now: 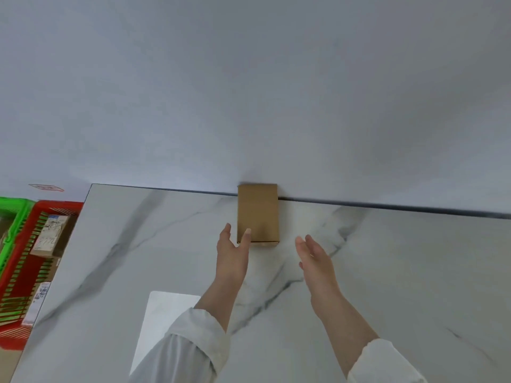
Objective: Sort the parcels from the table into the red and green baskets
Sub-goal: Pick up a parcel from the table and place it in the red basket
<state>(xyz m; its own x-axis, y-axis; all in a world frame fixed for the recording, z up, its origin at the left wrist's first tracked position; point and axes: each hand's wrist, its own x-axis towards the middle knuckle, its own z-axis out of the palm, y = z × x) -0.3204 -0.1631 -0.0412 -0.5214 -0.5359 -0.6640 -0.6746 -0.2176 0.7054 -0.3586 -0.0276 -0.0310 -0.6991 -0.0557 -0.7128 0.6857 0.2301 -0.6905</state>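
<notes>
A plain brown cardboard parcel [257,212] lies flat on the marble table [387,258], its far end against the wall. My left hand [231,251] is open at the parcel's near left corner, with the thumb over that corner. My right hand [315,259] is open, fingers straight, a little to the right of the parcel and apart from it. The red basket [16,288] stands on the floor left of the table and holds labelled parcels [51,234]. The green basket [11,217] sits beyond it at the left edge, mostly cut off.
A white sheet [163,316] lies on the table near its front edge, partly under my left sleeve. The grey wall runs along the table's far edge. A red-and-white marking [46,187] lies on the floor behind the baskets.
</notes>
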